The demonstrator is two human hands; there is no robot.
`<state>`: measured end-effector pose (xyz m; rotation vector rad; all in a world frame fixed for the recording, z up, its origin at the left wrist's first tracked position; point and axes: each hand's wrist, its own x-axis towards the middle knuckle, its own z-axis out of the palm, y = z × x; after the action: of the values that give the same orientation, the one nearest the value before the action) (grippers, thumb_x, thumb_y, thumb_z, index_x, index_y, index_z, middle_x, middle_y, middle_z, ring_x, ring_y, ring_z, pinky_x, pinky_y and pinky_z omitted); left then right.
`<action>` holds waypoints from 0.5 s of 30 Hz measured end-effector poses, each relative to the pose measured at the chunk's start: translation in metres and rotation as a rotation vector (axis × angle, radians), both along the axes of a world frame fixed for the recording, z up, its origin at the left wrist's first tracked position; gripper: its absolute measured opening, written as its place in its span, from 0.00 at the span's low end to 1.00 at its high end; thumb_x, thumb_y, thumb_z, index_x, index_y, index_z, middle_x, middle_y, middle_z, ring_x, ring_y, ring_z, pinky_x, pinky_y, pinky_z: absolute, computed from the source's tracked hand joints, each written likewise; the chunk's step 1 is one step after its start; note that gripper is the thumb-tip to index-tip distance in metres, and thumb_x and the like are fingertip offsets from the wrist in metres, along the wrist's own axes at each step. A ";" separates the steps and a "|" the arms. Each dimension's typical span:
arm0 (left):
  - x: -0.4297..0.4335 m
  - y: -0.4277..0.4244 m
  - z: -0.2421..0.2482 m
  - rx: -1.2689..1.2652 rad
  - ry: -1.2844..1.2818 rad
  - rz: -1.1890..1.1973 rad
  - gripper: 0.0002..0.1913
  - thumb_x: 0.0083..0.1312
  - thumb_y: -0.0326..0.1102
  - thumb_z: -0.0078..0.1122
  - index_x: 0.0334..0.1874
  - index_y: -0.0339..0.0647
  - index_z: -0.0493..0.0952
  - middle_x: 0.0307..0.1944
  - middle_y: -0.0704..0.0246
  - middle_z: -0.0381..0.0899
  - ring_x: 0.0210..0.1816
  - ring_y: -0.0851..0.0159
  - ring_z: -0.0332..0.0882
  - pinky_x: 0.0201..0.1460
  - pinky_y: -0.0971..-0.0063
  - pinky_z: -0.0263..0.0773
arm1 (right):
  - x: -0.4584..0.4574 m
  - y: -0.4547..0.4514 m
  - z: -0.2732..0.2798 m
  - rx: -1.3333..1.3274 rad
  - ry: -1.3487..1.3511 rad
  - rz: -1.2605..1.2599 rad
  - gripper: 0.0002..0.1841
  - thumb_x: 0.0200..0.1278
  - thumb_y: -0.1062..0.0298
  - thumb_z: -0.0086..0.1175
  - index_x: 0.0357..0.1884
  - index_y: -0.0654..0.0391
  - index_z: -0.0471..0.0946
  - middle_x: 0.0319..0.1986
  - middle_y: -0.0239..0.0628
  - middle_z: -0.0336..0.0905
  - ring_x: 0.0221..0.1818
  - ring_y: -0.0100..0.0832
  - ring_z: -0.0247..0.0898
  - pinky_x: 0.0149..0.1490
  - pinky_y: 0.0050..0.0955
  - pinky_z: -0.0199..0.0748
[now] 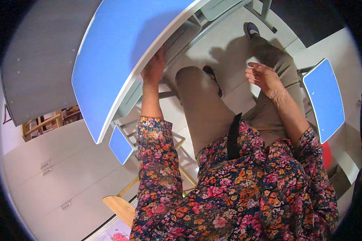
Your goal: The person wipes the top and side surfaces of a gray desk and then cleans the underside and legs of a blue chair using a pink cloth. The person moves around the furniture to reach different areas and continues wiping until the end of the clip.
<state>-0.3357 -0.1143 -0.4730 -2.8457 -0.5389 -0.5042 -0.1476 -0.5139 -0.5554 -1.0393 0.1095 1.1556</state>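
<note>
My left hand [154, 68] reaches in at the white-edged rim of a blue desktop [117, 57]. Its fingertips pass into shadow by the grey storage compartment [181, 37] beneath, so whatever they touch is hidden. Above my thigh, my right hand [264, 77] hangs in the air with loosely curled fingers, and nothing shows in it. Both forearms come out of floral sleeves.
A blue-topped seat [324, 98] stands at the right. Another small blue panel [120, 146] is below the desk corner. Pale cabinets [57, 177] with handles, a wooden seat [119, 208] and a dark grey panel [42, 54] lie to the left.
</note>
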 end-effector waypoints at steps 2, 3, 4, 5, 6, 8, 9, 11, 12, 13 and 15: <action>0.017 0.009 -0.004 -0.196 0.053 0.094 0.21 0.75 0.45 0.52 0.67 0.45 0.72 0.60 0.50 0.77 0.58 0.44 0.78 0.60 0.52 0.72 | 0.002 -0.002 -0.007 -0.022 0.013 -0.026 0.19 0.76 0.63 0.47 0.63 0.63 0.73 0.50 0.45 0.83 0.47 0.35 0.82 0.51 0.33 0.80; 0.025 0.009 -0.002 -0.305 0.053 0.150 0.22 0.75 0.45 0.52 0.67 0.45 0.72 0.60 0.50 0.76 0.59 0.44 0.77 0.61 0.52 0.72 | 0.002 -0.003 -0.005 -0.031 0.023 -0.041 0.20 0.76 0.63 0.47 0.63 0.63 0.73 0.50 0.45 0.83 0.47 0.35 0.82 0.51 0.33 0.80; 0.033 0.007 0.000 -0.379 0.047 0.187 0.22 0.75 0.45 0.52 0.67 0.45 0.72 0.61 0.50 0.76 0.60 0.44 0.77 0.62 0.52 0.71 | 0.001 -0.004 -0.002 -0.064 0.018 -0.061 0.20 0.77 0.63 0.47 0.63 0.62 0.73 0.50 0.45 0.83 0.47 0.36 0.82 0.51 0.34 0.80; 0.040 0.005 0.003 -0.424 0.038 0.213 0.22 0.75 0.45 0.51 0.68 0.45 0.72 0.61 0.49 0.76 0.60 0.43 0.76 0.62 0.52 0.71 | 0.002 -0.006 -0.001 -0.066 0.013 -0.052 0.21 0.76 0.62 0.48 0.63 0.63 0.72 0.49 0.43 0.82 0.47 0.34 0.81 0.53 0.34 0.79; 0.043 0.008 0.006 -0.435 0.032 0.226 0.23 0.75 0.46 0.51 0.68 0.45 0.72 0.62 0.49 0.75 0.61 0.43 0.76 0.63 0.51 0.70 | 0.003 -0.005 0.001 -0.062 0.010 -0.040 0.22 0.75 0.61 0.50 0.64 0.63 0.72 0.49 0.41 0.82 0.48 0.33 0.80 0.54 0.33 0.78; 0.041 0.008 0.009 -0.465 0.033 0.257 0.24 0.75 0.46 0.51 0.69 0.45 0.71 0.63 0.49 0.75 0.62 0.42 0.75 0.64 0.51 0.69 | 0.002 -0.005 0.005 -0.071 0.011 -0.028 0.22 0.74 0.62 0.50 0.64 0.65 0.72 0.48 0.40 0.82 0.47 0.32 0.79 0.55 0.33 0.78; 0.042 0.007 0.011 -0.472 0.031 0.267 0.24 0.75 0.47 0.51 0.69 0.45 0.71 0.63 0.48 0.74 0.62 0.42 0.74 0.65 0.51 0.69 | 0.001 -0.003 0.006 -0.074 0.015 -0.032 0.22 0.74 0.63 0.50 0.64 0.65 0.72 0.48 0.41 0.82 0.47 0.32 0.79 0.55 0.33 0.78; 0.043 0.003 0.012 -0.490 0.028 0.293 0.25 0.75 0.47 0.51 0.70 0.45 0.71 0.64 0.48 0.74 0.63 0.41 0.73 0.66 0.50 0.68 | 0.000 0.000 0.008 -0.077 0.023 -0.034 0.22 0.74 0.64 0.49 0.64 0.65 0.72 0.48 0.41 0.82 0.47 0.33 0.80 0.54 0.33 0.78; 0.057 -0.006 0.006 -0.509 0.011 0.259 0.25 0.75 0.47 0.51 0.70 0.45 0.71 0.65 0.47 0.73 0.64 0.41 0.72 0.67 0.50 0.67 | 0.005 -0.004 0.005 -0.075 0.012 -0.056 0.22 0.74 0.64 0.49 0.64 0.65 0.72 0.48 0.41 0.82 0.46 0.33 0.80 0.54 0.32 0.78; 0.057 -0.013 0.013 -0.506 -0.008 0.245 0.25 0.75 0.48 0.51 0.70 0.45 0.71 0.65 0.47 0.73 0.65 0.40 0.72 0.68 0.49 0.67 | 0.003 -0.003 0.005 -0.055 0.013 -0.047 0.22 0.74 0.65 0.49 0.64 0.65 0.72 0.48 0.41 0.82 0.46 0.33 0.80 0.54 0.32 0.78; 0.050 -0.035 0.025 -0.498 -0.054 0.189 0.26 0.74 0.49 0.52 0.70 0.44 0.71 0.66 0.47 0.73 0.65 0.39 0.71 0.69 0.49 0.65 | 0.001 -0.002 0.005 -0.038 0.017 -0.033 0.21 0.74 0.65 0.49 0.65 0.65 0.72 0.48 0.42 0.81 0.46 0.33 0.80 0.53 0.32 0.78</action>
<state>-0.2858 -0.1488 -0.4479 -3.1950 -1.0652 -0.4667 -0.1467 -0.5155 -0.5507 -1.0582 0.1621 1.1363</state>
